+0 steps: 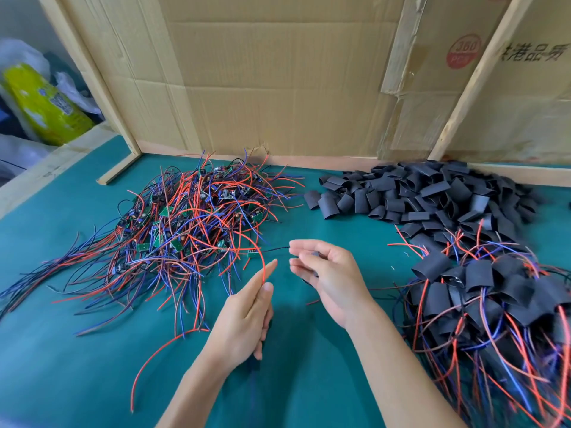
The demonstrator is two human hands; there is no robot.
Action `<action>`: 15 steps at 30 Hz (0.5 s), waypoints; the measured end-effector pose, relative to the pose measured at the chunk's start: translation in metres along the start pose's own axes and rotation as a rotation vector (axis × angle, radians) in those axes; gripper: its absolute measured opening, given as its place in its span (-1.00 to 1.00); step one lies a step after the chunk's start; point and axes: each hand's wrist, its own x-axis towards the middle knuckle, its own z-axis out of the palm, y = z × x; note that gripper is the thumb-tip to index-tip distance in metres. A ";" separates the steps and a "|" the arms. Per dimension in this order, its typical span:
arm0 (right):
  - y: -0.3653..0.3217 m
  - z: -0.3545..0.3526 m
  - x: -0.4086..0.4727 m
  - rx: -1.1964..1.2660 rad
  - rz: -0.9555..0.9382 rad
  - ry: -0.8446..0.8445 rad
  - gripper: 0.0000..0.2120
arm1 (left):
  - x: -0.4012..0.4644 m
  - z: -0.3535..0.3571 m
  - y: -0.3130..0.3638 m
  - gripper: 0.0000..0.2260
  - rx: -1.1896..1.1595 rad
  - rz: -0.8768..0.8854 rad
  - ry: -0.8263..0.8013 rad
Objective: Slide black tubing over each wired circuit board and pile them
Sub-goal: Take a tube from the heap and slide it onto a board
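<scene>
the green table [77, 350] holds three heaps, set apart so bare and done stay unmixed: wired boards [191, 223] at left, loose tubes [432, 193] at the back right, sleeved boards [494, 304] piled near right. the left hand [244, 322] pinches a red wire [262, 261] between thumb and fingers. the right hand [330, 273] curls round something dark, likely a tube, ready for threading.
</scene>
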 end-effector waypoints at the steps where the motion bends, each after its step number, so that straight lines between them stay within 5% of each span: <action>1: -0.001 0.000 0.000 0.023 -0.001 0.019 -0.76 | -0.001 0.000 0.000 -0.62 0.013 -0.002 -0.004; 6: 0.016 0.024 -0.008 -0.275 -0.156 0.088 -0.75 | -0.003 0.005 0.004 -0.70 0.089 0.002 0.010; 10: 0.038 0.046 -0.019 -0.599 -0.262 -0.009 -0.79 | -0.004 0.006 0.007 -0.62 -0.018 -0.036 0.013; 15: 0.033 0.045 -0.026 -0.625 -0.204 -0.126 -0.77 | -0.003 0.002 0.008 -0.64 -0.124 -0.050 0.081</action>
